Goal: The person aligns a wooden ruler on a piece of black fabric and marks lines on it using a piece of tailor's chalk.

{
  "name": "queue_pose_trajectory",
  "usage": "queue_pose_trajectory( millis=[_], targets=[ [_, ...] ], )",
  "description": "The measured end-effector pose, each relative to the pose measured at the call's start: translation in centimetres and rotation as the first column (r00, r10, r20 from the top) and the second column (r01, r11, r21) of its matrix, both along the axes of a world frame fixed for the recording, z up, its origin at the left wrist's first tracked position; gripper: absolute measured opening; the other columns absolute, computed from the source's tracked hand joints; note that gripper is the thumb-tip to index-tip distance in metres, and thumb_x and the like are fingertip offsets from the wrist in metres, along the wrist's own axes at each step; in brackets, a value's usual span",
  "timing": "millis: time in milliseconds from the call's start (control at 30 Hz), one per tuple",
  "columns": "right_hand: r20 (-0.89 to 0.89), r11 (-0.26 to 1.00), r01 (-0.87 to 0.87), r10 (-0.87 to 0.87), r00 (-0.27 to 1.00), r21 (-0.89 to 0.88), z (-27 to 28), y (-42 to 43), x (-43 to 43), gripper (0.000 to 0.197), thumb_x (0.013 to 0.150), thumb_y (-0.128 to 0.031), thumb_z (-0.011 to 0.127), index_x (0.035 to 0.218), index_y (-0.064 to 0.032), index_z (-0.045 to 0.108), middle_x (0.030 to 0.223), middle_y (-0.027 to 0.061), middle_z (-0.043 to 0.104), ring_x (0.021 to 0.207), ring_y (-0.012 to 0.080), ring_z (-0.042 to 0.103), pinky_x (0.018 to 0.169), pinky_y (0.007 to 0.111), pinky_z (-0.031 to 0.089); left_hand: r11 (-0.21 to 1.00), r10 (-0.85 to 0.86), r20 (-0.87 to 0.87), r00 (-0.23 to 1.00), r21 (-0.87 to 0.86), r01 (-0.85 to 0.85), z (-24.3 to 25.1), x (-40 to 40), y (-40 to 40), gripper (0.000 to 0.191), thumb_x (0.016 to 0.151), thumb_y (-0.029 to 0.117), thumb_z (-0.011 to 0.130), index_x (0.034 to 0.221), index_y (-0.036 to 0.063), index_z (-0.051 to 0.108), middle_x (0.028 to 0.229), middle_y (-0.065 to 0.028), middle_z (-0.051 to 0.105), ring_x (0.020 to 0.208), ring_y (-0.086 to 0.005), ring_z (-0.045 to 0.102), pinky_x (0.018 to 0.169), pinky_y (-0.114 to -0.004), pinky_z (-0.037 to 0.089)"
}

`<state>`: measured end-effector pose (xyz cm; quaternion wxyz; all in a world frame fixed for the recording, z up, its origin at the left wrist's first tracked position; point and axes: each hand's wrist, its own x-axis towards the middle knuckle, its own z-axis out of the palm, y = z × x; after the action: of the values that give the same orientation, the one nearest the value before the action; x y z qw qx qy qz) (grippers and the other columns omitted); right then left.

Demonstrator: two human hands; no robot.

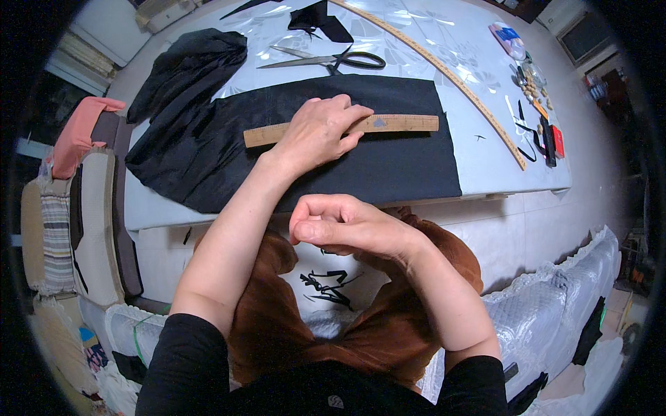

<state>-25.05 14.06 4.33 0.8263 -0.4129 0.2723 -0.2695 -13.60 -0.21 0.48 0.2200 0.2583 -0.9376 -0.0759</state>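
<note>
Black fabric [395, 161] lies over the near part of the table, smooth at its right and bunched at its left. My left hand [325, 127] grips a short wooden ruler [411, 124] that rests across the cloth, thumb on its near edge and fingers over the far one. In front of the table edge, above my lap, my right hand [338, 226] is curled with the thumb against the bent fingers; whether something small is pinched there cannot be told. Beyond the fabric lie large scissors [312, 60] with black handles, their blades apart, and black fabric scraps [335, 28].
A long wooden measuring stick [452, 75] runs diagonally over the table [512, 179]. At the right lie a red box [558, 141], black strips, and a pink and blue package [507, 40]. Several black scraps lie on the floor below my hands. A covered sofa [546, 296] stands behind right.
</note>
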Motion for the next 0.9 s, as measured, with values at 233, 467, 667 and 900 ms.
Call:
queue_pose_trajectory(
  millis=[233,467,667,900],
  targets=[
    [-0.316,0.753,0.284,-0.543,0.778,-0.594,1.1,-0.5,-2.9,0.021,0.084,-0.018,0.08,0.09,-0.0037,0.066,0.088,0.0007,0.066,0.085,0.0103,0.06,0.076,0.027,0.049,0.987,-0.085,-0.079,0.993,0.129,0.095,1.1,1.0,0.2,0.041,0.08,0.009,0.073,0.12,0.0042,0.067,0.095,-0.0133,0.06,0.083,-0.0324,0.063,0.074,-0.041,0.052],
    [-0.444,0.406,-0.179,-0.83,0.339,-0.896,-2.1,-0.3,-5.8,0.06,0.073,-0.027,0.086,0.124,-0.0078,0.061,0.096,0.0147,0.072,0.084,0.0331,0.07,0.072,0.04,0.056,0.926,-0.135,0.033,0.99,0.361,0.114,2.2,6.4,2.3,0.042,0.078,0.008,0.073,0.118,0.0022,0.066,0.092,-0.0127,0.06,0.084,-0.0315,0.062,0.073,-0.041,0.051],
    [-0.424,0.348,-0.265,-0.842,0.333,-0.899,-2.8,-1.6,-4.6,0.039,0.081,-0.016,0.08,0.116,-0.0068,0.064,0.097,0.0136,0.072,0.084,0.0321,0.071,0.073,0.039,0.057,0.918,-0.098,-0.082,0.992,0.378,0.121,1.7,8.7,2.8,0.034,0.077,0.008,0.074,0.11,0.0016,0.065,0.094,-0.0136,0.063,0.087,-0.0327,0.064,0.074,-0.041,0.052],
    [-0.415,0.336,-0.27,-0.844,0.338,-0.902,-2.2,-3.3,-5.2,0.031,0.082,-0.01,0.077,0.11,-0.0067,0.065,0.097,0.0144,0.072,0.086,0.0325,0.072,0.072,0.039,0.057,0.959,-0.066,-0.148,0.987,0.264,0.104,2.0,9.6,3.1,0.036,0.077,0.008,0.075,0.111,0.0024,0.065,0.093,-0.0127,0.063,0.086,-0.0329,0.064,0.074,-0.041,0.052]
  ],
)
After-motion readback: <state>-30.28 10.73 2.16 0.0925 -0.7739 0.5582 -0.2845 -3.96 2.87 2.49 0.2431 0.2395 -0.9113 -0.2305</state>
